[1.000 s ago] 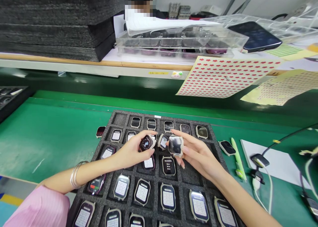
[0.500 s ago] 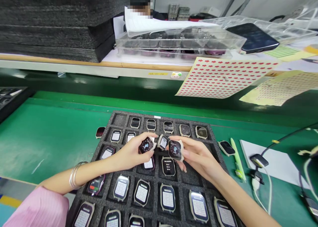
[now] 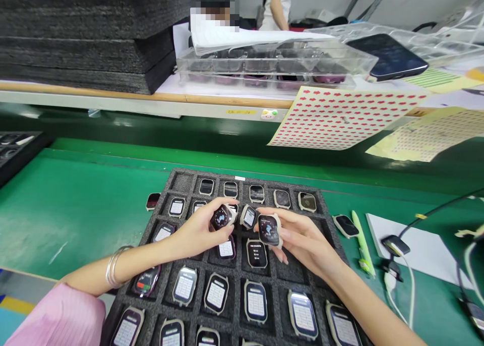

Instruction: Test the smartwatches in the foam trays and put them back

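My left hand is closed round a smartwatch body whose dark screen shows a round face with a blue figure. In my right hand is a second smartwatch body, pale-cased, with a similar face lit. Both are held above a black foam tray of square pockets. Several strapless watches lie in the pockets, many showing white list screens. One pale watch sits tilted between my two hands. Below it a watch displays a dark menu. Part of the upper middle rows is hidden behind my fingers.
Beside the tray lie a dark red watch at left, and a pale watch and green pen at right. Charging cables cross white paper. A shelf above bears foam blocks, clear trays and a phone.
The watch in my left hand has turned slightly, and the one in my right has shifted slightly. A person in white has come into view behind the shelf.
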A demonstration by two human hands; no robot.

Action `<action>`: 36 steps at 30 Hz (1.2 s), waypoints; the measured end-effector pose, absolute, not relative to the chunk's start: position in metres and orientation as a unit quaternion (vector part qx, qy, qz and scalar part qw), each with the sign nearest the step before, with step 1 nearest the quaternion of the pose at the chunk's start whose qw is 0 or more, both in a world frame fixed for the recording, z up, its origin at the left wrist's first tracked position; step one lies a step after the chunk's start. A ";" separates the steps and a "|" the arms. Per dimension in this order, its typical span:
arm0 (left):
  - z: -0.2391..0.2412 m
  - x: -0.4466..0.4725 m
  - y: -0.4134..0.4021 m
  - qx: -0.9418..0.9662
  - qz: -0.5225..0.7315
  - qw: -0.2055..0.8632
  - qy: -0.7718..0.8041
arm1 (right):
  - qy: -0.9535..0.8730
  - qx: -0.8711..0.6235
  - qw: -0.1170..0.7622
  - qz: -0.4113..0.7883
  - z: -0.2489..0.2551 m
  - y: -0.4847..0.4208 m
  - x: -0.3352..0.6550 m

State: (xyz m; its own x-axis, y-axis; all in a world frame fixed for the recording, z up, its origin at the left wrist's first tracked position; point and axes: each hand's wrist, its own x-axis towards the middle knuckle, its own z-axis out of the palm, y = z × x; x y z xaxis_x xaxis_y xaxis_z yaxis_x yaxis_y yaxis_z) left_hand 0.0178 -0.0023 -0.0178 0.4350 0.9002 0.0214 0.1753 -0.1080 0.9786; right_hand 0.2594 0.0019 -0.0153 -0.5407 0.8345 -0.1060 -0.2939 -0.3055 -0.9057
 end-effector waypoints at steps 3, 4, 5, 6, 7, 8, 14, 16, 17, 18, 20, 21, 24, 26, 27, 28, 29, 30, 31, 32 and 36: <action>-0.018 0.017 -0.002 0.668 0.331 0.531 0.403 | -0.453 -0.304 0.375 0.749 -0.014 0.001 0.259; -0.018 0.017 -0.002 0.670 0.330 0.531 0.401 | -0.452 -0.304 0.375 0.750 -0.014 0.001 0.259; -0.018 0.018 -0.002 0.670 0.331 0.530 0.400 | -0.452 -0.304 0.376 0.750 -0.014 0.001 0.259; -0.018 0.018 -0.002 0.670 0.335 0.529 0.399 | -0.452 -0.304 0.376 0.750 -0.014 0.001 0.259; -0.018 0.018 -0.002 0.669 0.338 0.528 0.399 | -0.452 -0.304 0.376 0.750 -0.014 0.001 0.259; -0.018 0.018 -0.001 0.669 0.338 0.529 0.399 | -0.451 -0.305 0.376 0.750 -0.014 0.001 0.259; -0.018 0.017 -0.001 0.678 0.326 0.520 0.405 | -0.451 -0.314 0.375 0.747 -0.013 0.002 0.259; -0.018 0.017 0.000 0.676 0.328 0.516 0.411 | -0.453 -0.317 0.375 0.744 -0.013 0.002 0.259; -0.019 0.017 0.000 0.676 0.327 0.513 0.415 | -0.454 -0.318 0.374 0.744 -0.013 0.002 0.259; -0.019 0.017 0.000 0.677 0.325 0.510 0.419 | -0.455 -0.318 0.373 0.743 -0.013 0.002 0.259; -0.019 0.017 0.001 0.677 0.323 0.509 0.422 | -0.457 -0.319 0.373 0.742 -0.013 0.002 0.258; -0.019 0.018 0.001 0.676 0.325 0.510 0.421 | -0.456 -0.321 0.374 0.741 -0.013 0.002 0.258; -0.018 0.018 0.001 0.671 0.330 0.513 0.421 | -0.451 -0.333 0.380 0.736 -0.012 0.001 0.258; -0.017 0.018 0.001 0.672 0.329 0.511 0.424 | -0.450 -0.340 0.379 0.734 -0.011 0.001 0.258; -0.017 0.018 0.000 0.673 0.329 0.508 0.425 | -0.451 -0.342 0.377 0.733 -0.011 0.001 0.259; -0.016 0.018 0.000 0.674 0.332 0.506 0.424 | -0.452 -0.344 0.377 0.731 -0.011 0.001 0.259; -0.016 0.017 0.000 0.674 0.337 0.504 0.423 | -0.453 -0.346 0.377 0.730 -0.011 0.001 0.259; -0.015 0.017 -0.001 0.673 0.343 0.502 0.421 | -0.454 -0.347 0.379 0.728 -0.011 0.001 0.260; -0.015 0.017 -0.001 0.673 0.347 0.502 0.418 | -0.454 -0.348 0.381 0.726 -0.011 0.001 0.260; -0.014 0.017 -0.001 0.672 0.350 0.502 0.417 | -0.454 -0.347 0.382 0.726 -0.012 0.001 0.260; -0.015 0.016 -0.001 0.672 0.347 0.504 0.417 | -0.453 -0.341 0.378 0.732 -0.013 0.001 0.262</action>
